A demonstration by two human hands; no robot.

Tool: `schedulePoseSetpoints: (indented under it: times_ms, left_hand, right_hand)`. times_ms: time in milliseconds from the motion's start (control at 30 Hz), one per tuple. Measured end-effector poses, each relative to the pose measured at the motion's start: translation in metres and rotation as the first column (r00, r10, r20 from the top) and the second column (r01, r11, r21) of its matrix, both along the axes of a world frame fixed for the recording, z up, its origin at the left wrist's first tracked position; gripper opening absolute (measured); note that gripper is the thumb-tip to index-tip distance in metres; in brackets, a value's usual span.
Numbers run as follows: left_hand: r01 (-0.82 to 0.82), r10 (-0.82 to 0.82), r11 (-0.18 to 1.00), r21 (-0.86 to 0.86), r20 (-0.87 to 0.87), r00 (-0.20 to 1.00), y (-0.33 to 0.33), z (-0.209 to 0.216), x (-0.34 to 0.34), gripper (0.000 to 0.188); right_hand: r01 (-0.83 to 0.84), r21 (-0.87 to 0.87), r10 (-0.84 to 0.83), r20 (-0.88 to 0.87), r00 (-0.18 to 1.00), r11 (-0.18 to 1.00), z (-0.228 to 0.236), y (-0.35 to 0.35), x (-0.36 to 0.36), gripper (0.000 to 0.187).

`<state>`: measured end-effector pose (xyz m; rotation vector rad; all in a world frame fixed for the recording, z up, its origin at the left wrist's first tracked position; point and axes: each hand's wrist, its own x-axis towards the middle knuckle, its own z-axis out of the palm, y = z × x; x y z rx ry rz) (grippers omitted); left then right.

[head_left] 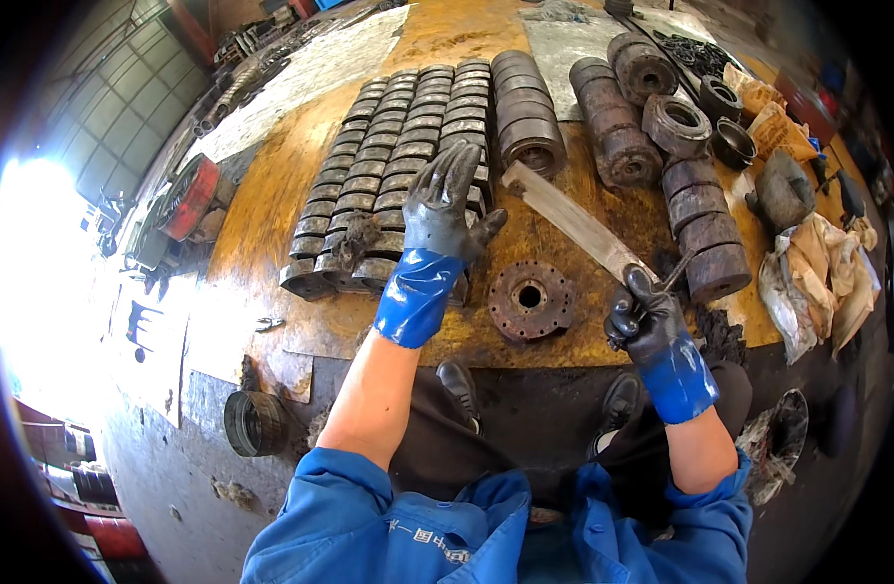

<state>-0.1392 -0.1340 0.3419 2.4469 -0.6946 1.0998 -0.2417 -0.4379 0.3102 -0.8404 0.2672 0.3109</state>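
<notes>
My left hand (445,209), in a black-and-blue rubber glove, is raised with its fingers stretched out and thumb apart, holding nothing. It appears in front of several tight rows of dark metal rings (369,180). In a matching glove, my right hand (651,316) is closed around the near end of a long flat metal bar (573,219). The bar slants up and to the left, its far end near a column of stacked rings (527,107). A thin bent rod shows beside my right hand; I cannot tell whether I hold it. Between my hands, a round rusty flange (532,300) lies on the stained yellow surface.
Rusty cylinder stacks (705,229) stand right of the bar, with loose rings (733,143) behind. Crumpled plastic sacks (822,277) lie at far right. A red round part (189,198) is on the left. Near my left forearm, a metal ring (253,423) rests on the dark floor.
</notes>
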Motion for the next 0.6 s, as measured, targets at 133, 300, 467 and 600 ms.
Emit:
schedulePoseSetpoints:
  times_ms: [133, 300, 467, 600]
  left_hand:
    - [-0.072, 0.068, 0.995, 0.07, 0.062, 0.996, -0.006, 0.004, -0.002, 0.092]
    - [-0.105, 0.103, 0.988, 0.111, 0.026, 0.994, 0.006, -0.012, 0.008, 0.088]
    - [0.08, -0.286, 0.82, -0.567, -0.286, 0.915, -0.001, -0.023, 0.012, 0.092]
    - [0.221, -0.565, 0.604, -0.766, -0.215, 0.797, -0.004, -0.03, 0.015, 0.092]
  right_hand:
    - [-0.016, -0.056, 0.012, -0.068, 0.998, 0.998, 0.007, 0.007, -0.004, 0.025]
    - [-0.142, -0.008, 0.141, -0.046, 0.989, 0.99, 0.0, 0.011, -0.007, 0.019]
    - [-0.251, 0.281, 0.265, -0.014, 0.964, 0.926, -0.012, -0.001, 0.0, 0.017]
    - [-0.323, 0.371, 0.362, -0.039, 0.931, 0.871, -0.014, 0.003, -0.002, 0.021]
